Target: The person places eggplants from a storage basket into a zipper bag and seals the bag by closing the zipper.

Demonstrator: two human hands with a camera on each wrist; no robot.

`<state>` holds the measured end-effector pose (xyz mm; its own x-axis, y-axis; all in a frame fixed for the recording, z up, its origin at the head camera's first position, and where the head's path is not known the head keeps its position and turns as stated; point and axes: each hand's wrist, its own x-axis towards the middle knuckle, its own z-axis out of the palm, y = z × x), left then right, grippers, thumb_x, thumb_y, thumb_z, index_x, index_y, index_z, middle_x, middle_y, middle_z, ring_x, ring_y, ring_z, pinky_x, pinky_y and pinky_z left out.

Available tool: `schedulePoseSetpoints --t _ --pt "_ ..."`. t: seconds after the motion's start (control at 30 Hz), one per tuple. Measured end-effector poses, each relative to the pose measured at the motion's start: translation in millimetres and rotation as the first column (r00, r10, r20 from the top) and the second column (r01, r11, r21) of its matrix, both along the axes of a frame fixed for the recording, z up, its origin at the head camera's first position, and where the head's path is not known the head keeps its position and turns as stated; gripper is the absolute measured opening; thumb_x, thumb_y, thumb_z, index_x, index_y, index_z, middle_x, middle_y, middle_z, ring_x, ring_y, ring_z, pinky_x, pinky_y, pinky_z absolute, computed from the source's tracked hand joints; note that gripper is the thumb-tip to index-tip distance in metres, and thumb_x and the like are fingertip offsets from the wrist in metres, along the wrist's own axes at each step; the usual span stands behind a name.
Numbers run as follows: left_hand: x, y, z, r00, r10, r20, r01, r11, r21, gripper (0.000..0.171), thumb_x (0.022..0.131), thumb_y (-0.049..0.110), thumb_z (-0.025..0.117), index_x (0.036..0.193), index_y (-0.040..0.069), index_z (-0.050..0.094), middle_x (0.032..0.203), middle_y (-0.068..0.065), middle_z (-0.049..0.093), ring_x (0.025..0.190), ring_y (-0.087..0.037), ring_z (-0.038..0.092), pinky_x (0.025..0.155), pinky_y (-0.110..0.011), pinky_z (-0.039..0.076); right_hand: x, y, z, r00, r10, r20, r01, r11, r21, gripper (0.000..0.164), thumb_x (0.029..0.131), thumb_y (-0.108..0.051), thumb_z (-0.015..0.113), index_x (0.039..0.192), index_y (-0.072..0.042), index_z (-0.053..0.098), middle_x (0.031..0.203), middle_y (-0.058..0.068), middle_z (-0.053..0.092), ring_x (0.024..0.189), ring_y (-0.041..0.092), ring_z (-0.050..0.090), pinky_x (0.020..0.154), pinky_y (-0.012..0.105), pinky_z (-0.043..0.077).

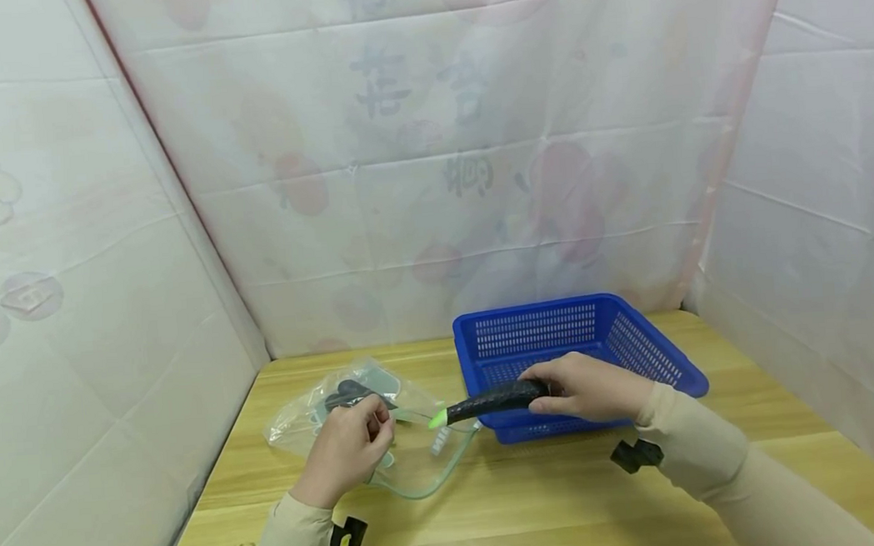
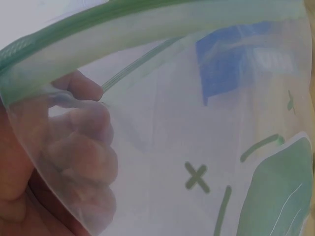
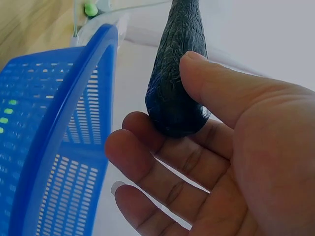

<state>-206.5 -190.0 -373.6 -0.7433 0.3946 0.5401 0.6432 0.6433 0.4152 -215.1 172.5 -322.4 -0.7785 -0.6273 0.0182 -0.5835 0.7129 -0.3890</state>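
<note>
My left hand (image 1: 346, 450) pinches the edge of a clear plastic zip bag (image 2: 147, 162) with a green zip strip and a leaf print; its mouth gapes toward the right. Through the film, the curled fingertips (image 2: 93, 162) show. A dark, wrinkled eggplant (image 1: 493, 399) with a bright green stem end is in my right hand (image 1: 594, 387), gripped by thumb and fingers at its thick, rounded end (image 3: 177, 115). Its green end points left, overlapping the bag's mouth in the head view. Inside the bag lie dark, elongated things (image 1: 352, 389).
A blue perforated plastic basket (image 1: 534, 330) stands behind and below the right hand, close to the bag's right side. Both rest on a wooden table (image 1: 548, 500). Pale printed cloth (image 1: 419, 224) walls the table in at the back and sides.
</note>
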Motion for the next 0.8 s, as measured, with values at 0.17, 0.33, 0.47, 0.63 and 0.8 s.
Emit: schedulePoseSetpoints --t 0.17,0.33,0.47,0.63,0.8 --pt "0.1 0 0.2 1.0 0.006 0.004 -0.006 1.0 0.0 0.021 0.084 0.004 0.066 0.074 0.019 0.055 0.054 0.02 0.045 0.042 0.006 0.037 0.041 -0.017 0.035 1.9 -4 -1.8 1.0 0.024 0.007 -0.024 1.0 -0.013 0.036 0.095 -0.044 0.057 0.124 -0.023 0.061 0.084 -0.018 0.059 0.059 0.007 0.053 0.059 0.024 0.046" --pt "0.9 0 1.1 1.0 0.0 0.022 -0.001 1.0 0.008 0.021 0.085 0.004 0.066 0.074 0.018 0.056 0.054 0.018 0.045 0.043 0.005 0.037 0.041 -0.018 0.035 3.7 -10 -6.3 0.999 0.049 0.023 -0.048 0.998 -0.033 0.036 0.095 -0.044 0.056 0.123 -0.022 0.061 0.081 -0.017 0.06 0.056 0.003 0.052 0.058 0.023 0.046" --pt "0.4 0 1.5 1.0 0.005 0.021 -0.005 1.0 0.001 0.02 0.085 0.004 0.066 0.074 0.018 0.056 0.054 0.019 0.045 0.042 0.005 0.038 0.041 -0.018 0.036 4.5 -15 -9.7 0.998 0.068 0.002 -0.067 0.997 -0.044 0.037 0.094 -0.045 0.057 0.12 -0.019 0.063 0.075 -0.017 0.058 0.053 -0.001 0.048 0.056 0.022 0.045" --pt "0.6 0 2.0 1.0 0.008 0.022 -0.008 1.0 -0.002 0.02 0.086 0.006 0.065 0.075 0.02 0.056 0.054 0.019 0.044 0.041 0.005 0.038 0.041 -0.018 0.036 5.6 -24 -12.8 0.996 0.091 -0.018 -0.092 0.994 -0.059 0.034 0.092 -0.043 0.061 0.114 -0.016 0.064 0.07 -0.016 0.054 0.052 -0.002 0.043 0.052 0.02 0.04" --pt "0.2 0 0.9 1.0 -0.001 0.03 0.001 1.0 0.008 0.02 0.085 0.004 0.066 0.074 0.018 0.056 0.054 0.018 0.044 0.042 0.005 0.038 0.041 -0.018 0.036 5.0 -32 -17.1 0.996 0.083 -0.01 -0.084 0.995 -0.057 0.026 0.091 -0.041 0.064 0.107 -0.02 0.064 0.067 -0.015 0.053 0.052 -0.002 0.041 0.05 0.019 0.037"
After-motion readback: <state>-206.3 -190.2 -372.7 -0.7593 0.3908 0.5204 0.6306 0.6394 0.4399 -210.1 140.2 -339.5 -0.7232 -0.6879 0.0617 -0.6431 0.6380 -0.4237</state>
